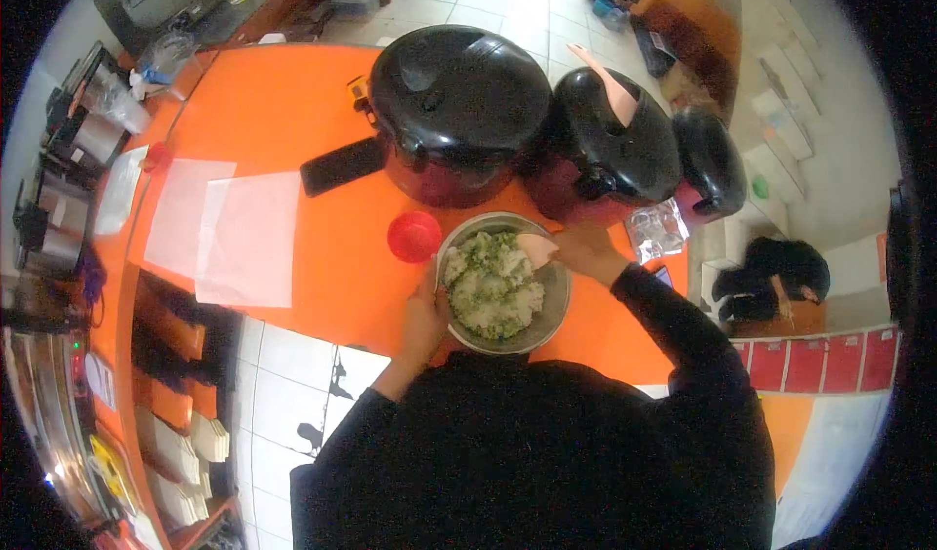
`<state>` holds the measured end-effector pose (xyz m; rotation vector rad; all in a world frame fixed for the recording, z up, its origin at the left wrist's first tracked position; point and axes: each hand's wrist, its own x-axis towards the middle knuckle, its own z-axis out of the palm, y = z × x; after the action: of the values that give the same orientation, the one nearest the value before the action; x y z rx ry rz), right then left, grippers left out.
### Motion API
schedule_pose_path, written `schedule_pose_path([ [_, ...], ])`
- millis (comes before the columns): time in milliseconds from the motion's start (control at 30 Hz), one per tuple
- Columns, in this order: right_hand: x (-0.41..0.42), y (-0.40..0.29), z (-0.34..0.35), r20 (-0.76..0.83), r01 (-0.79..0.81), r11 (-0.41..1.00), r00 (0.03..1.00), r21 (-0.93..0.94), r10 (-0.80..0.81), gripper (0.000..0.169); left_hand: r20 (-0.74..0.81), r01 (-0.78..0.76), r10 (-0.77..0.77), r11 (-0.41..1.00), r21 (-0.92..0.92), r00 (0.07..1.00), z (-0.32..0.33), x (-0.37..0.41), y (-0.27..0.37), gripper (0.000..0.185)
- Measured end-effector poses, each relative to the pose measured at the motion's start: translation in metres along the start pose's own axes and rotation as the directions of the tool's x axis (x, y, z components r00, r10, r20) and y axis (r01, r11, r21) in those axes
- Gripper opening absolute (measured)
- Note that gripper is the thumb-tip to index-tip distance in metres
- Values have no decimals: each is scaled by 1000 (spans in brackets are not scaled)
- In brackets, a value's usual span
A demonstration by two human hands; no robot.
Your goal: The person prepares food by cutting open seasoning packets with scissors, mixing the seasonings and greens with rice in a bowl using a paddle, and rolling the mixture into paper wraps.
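A round metal bowl (550,323) stands on the orange table close to my body. White rice mixed with chopped green bits (492,286) fills much of it. My left hand (424,312) grips the bowl's left rim. In my right hand (588,250) is a pale pink rice paddle (536,250), its blade touching the rice at the bowl's upper right. Just beyond my left hand sits a small red cup (414,237). A second pink paddle (615,96) lies on the black lid of the middle cooker.
Several black-lidded rice cookers, a large one (461,103), a middle one (622,140) and a smaller one (710,158), line the far side. Sheets of white paper (249,242) lie left on the orange table (329,257). A silver foil packet (657,229) lies right. A person (779,283) sits at right.
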<state>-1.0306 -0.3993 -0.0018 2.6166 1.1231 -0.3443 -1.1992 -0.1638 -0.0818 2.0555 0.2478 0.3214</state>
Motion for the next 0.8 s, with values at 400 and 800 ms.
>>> schedule_pose_path([
  [400,-62,-97,11,-254,71,997,965,-1,-69,12,-94,-17,21,999,41,995,7,-4,-5,58],
  [800,-82,-84,15,-56,-21,909,997,415,48,23,-6,54,-54,990,128,999,4,-1,-6,56],
])
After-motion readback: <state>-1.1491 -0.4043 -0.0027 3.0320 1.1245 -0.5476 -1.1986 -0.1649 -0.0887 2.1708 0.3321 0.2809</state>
